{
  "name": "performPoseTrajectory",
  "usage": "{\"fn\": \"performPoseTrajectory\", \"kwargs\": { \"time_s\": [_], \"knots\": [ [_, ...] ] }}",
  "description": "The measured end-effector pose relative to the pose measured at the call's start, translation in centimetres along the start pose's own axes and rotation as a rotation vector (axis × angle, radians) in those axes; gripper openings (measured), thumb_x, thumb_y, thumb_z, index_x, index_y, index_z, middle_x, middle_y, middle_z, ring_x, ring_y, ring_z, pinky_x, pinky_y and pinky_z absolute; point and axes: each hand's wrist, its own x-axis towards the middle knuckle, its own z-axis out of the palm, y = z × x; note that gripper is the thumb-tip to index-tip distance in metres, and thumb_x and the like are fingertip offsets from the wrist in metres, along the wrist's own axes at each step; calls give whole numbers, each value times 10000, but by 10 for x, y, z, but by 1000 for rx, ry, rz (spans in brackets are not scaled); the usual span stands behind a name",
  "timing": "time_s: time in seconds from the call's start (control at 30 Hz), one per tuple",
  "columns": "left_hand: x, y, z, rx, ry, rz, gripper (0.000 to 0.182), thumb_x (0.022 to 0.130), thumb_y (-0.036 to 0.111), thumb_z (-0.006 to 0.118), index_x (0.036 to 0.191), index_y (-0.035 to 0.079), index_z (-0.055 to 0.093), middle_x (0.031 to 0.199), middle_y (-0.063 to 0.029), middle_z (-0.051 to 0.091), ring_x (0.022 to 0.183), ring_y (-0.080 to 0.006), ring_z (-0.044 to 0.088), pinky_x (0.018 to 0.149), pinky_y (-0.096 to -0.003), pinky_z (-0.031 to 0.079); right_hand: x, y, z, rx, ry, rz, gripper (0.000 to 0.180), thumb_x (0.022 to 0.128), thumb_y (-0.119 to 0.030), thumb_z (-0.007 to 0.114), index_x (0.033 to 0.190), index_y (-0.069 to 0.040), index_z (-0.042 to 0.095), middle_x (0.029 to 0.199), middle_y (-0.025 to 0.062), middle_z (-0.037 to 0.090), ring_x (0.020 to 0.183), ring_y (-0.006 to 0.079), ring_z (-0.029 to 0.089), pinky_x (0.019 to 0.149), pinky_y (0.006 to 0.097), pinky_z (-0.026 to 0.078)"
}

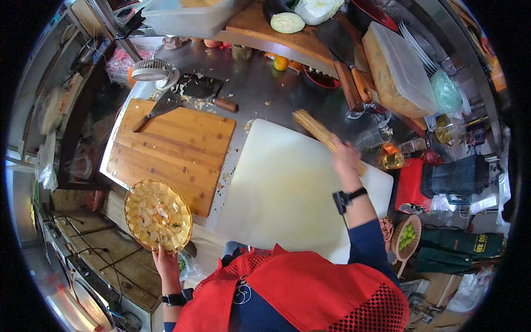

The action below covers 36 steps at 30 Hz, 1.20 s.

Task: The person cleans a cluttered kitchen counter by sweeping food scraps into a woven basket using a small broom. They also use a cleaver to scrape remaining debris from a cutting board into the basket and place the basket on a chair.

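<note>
My left hand (165, 261) grips the rim of a woven yellow basket (178, 207), which holds thin pale peelings and a bit of green. In my right hand (347, 157), slightly blurred, is a bundle of thin bamboo strips, a whisk brush (314, 125), slanting over the upper right edge of a white plastic cutting board (286, 186). To the left lies a wooden cutting board (174, 149) with a metal scraper or spatula (162, 107) resting on its upper corner. Behind it, a dark-bladed cleaver (203, 86) lies on the steel counter among scattered peelings.
A small fan (153, 70) stands at the back left. A raised wooden board (265, 39) holds a cut vegetable slice (287, 23) and another cleaver (338, 41). A lidded plastic container (400, 68), a red blender (411, 184) and a basket of green fruit (405, 236) are at right.
</note>
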Motion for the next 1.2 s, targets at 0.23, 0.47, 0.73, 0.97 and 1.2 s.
{"fn": "performPoseTrajectory", "kwargs": {
  "time_s": [0.23, 0.47, 0.73, 0.97, 1.2],
  "knots": [
    [-6, 12, 12, -164, 35, -20, 357, 972, 159, 522, 1316, 168, 430, 1271, -34, 555, 1074, -197, 589, 800, -377, 536, 20, -71, -17, 219, 81, -207, 627, 826, -81, 584, 1379, -339, 442, 1159, 125, 561, 1148, 332, 509, 943, 529, 367],
    [-26, 1, -9, -239, 60, -59, 333, 981, 163, 502, 1308, 158, 435, 1262, -18, 557, 1062, -179, 595, 763, -323, 545, 35, -82, 1, 251, -93, -319, 624, 843, -88, 557, 1386, -361, 416, 1210, 165, 562, 1173, 349, 517, 977, 553, 367],
    [-29, -15, -33, -299, 183, -22, 352, 984, 157, 495, 1327, 156, 418, 1278, -51, 545, 1073, -195, 594, 751, -325, 556, 20, -12, 0, 250, -92, 226, 627, 838, -150, 597, 1408, -308, 389, 1087, 202, 643, 1021, 381, 617, 878, 480, 478],
    [-18, -3, -14, -258, 104, -29, 369, 976, 147, 505, 1334, 135, 415, 1255, -50, 562, 1058, -192, 600, 817, -345, 536, 25, -84, 13, 287, -82, -197, 610, 854, -138, 590, 1408, -305, 397, 1122, 179, 606, 1047, 364, 590, 889, 485, 471],
    [-23, 8, 4, -220, 106, -35, 298, 979, 135, 490, 1274, 138, 447, 1172, -34, 603, 955, -183, 641, 707, -319, 554, 41, -140, -57, -91, 172, -350, 416, 900, -146, 510, 1310, -221, 502, 1083, 167, 589, 1048, 368, 561, 808, 510, 460]
  ]
}}
